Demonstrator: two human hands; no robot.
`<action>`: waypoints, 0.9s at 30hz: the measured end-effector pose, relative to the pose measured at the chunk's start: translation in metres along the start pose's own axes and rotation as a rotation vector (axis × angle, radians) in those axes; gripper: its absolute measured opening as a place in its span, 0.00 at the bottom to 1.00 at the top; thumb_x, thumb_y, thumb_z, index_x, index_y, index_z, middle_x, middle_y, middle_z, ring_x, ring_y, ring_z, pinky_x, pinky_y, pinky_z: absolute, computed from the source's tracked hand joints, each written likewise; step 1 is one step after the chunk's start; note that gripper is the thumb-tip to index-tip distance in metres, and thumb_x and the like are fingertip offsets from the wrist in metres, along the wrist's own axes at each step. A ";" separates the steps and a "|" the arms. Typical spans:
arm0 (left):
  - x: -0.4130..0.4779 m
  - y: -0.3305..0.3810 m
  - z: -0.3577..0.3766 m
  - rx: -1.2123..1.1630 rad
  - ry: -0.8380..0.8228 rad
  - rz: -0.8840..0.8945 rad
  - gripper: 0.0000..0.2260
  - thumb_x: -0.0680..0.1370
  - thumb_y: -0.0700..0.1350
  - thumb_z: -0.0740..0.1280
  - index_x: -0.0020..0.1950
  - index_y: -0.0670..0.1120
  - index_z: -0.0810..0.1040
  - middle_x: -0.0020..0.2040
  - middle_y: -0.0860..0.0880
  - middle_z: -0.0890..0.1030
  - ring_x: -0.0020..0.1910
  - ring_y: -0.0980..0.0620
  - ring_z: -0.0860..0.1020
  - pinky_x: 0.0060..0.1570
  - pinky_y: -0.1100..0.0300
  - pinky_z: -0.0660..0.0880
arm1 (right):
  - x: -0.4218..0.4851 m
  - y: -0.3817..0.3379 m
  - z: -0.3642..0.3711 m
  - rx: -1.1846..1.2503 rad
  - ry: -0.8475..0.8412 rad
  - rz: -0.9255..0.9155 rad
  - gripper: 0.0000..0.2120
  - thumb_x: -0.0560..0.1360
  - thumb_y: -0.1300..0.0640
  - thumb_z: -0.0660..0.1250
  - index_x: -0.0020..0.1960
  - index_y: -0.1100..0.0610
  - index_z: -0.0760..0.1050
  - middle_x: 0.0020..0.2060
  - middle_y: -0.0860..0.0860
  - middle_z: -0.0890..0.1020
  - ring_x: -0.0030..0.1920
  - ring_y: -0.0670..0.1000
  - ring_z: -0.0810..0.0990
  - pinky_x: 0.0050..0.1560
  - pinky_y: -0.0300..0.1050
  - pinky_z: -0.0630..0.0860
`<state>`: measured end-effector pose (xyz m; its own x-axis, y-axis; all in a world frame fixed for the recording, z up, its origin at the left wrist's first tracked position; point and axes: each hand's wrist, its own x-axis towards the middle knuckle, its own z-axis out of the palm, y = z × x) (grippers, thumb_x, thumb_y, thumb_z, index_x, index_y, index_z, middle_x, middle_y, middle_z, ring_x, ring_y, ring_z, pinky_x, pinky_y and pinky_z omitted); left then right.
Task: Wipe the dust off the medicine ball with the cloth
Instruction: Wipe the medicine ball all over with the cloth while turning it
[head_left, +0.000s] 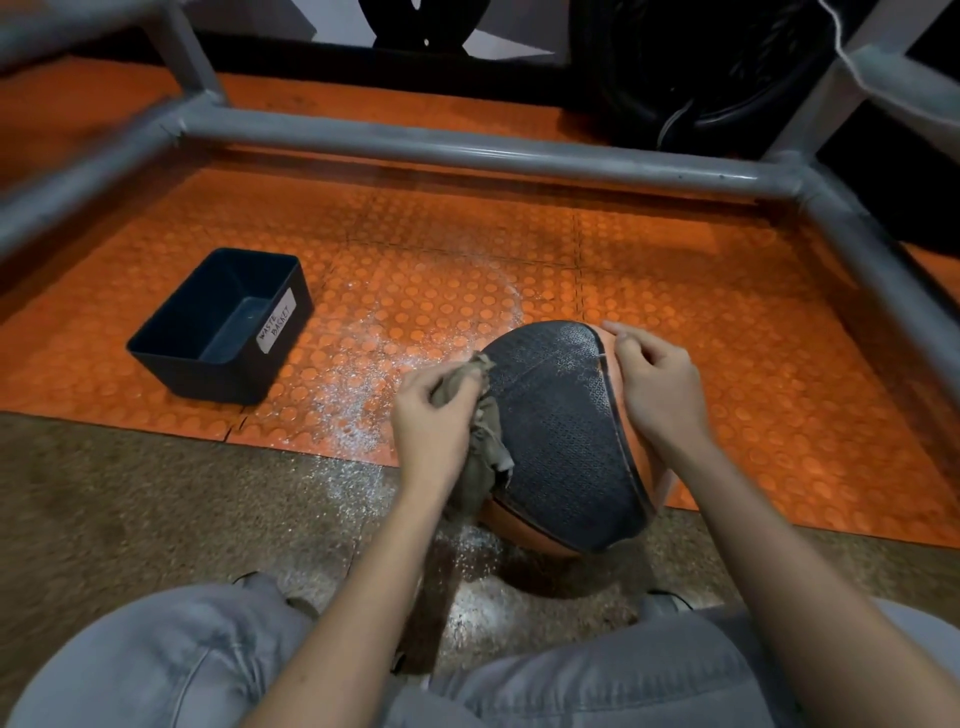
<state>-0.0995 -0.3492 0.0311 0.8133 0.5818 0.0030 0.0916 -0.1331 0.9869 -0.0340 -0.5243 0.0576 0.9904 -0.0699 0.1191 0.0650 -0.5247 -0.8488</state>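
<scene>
The medicine ball (563, 436), orange with a dark textured panel, sits on the floor right in front of my knees. A pale dusty patch remains on its upper far part. My left hand (434, 415) grips a crumpled grey-brown cloth (480, 436) and presses it against the ball's left side. My right hand (657, 389) rests on the ball's right upper side with fingers bent over the curve, steadying it.
A dark bin (223, 325) labelled "waste basket" stands on the orange studded mat (701, 312) to the left. White dust (363, 384) is scattered on the mat and the speckled floor near the ball. A grey tube frame (467, 148) crosses behind and to the right.
</scene>
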 end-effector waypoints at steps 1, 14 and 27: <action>-0.009 0.006 0.005 0.031 -0.025 0.093 0.05 0.74 0.46 0.70 0.48 0.49 0.82 0.48 0.53 0.78 0.51 0.54 0.74 0.55 0.53 0.73 | 0.000 0.001 -0.001 -0.012 0.005 0.003 0.15 0.79 0.55 0.57 0.59 0.50 0.80 0.60 0.47 0.80 0.62 0.47 0.74 0.60 0.41 0.68; 0.014 0.004 -0.008 -0.065 -0.034 -0.114 0.03 0.75 0.45 0.69 0.48 0.50 0.81 0.47 0.52 0.81 0.50 0.53 0.78 0.48 0.65 0.74 | -0.014 -0.008 0.007 -0.053 -0.006 -0.080 0.14 0.79 0.56 0.59 0.59 0.50 0.80 0.59 0.44 0.79 0.60 0.44 0.74 0.59 0.38 0.67; 0.020 0.004 -0.010 -0.102 -0.085 -0.115 0.05 0.75 0.46 0.70 0.50 0.48 0.82 0.43 0.55 0.81 0.45 0.58 0.80 0.48 0.66 0.76 | -0.019 -0.009 0.012 -0.081 -0.032 -0.159 0.13 0.79 0.56 0.59 0.58 0.49 0.80 0.57 0.41 0.79 0.59 0.40 0.71 0.56 0.33 0.63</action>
<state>-0.0889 -0.3302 0.0364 0.8468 0.5182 -0.1201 0.1317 0.0145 0.9912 -0.0516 -0.5084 0.0571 0.9718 0.0456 0.2313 0.2125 -0.5941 -0.7758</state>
